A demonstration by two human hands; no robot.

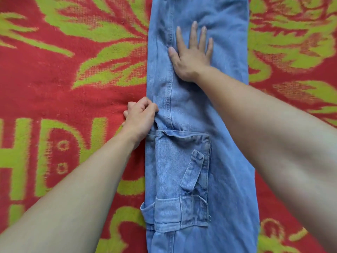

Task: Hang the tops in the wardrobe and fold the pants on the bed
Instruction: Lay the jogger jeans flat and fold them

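Pants (191,110) are in your grip at their left edge. Your left hand (140,117) has its fingers curled tight there, with the thumb on the denim and the knuckles down on the blanket (54,88) just beside the cloth. How much fabric sits inside that pinch is hidden by the hand itself.

Your right hand (191,55) lies farther up the same leg, flat and wide. The fingers are straight and spread, and the palm presses the denim down. It holds nothing. The thumb reaches toward the seam (170,92) that runs lengthwise between your two hands.

Below your left hand, a large pocket (169,170) is sewn on the near part of the leg. Its flap is at the top, and a strap (193,172) crosses it at a slant. The strap's upper end is stitched near the pocket's right side.

The pants are pale blue. They lie stretched out lengthwise down the middle of the view and run off both the top and bottom edges. Your right forearm crosses over their right side.

The blanket under everything is red with green leaf shapes, and there are large green letters at the left.
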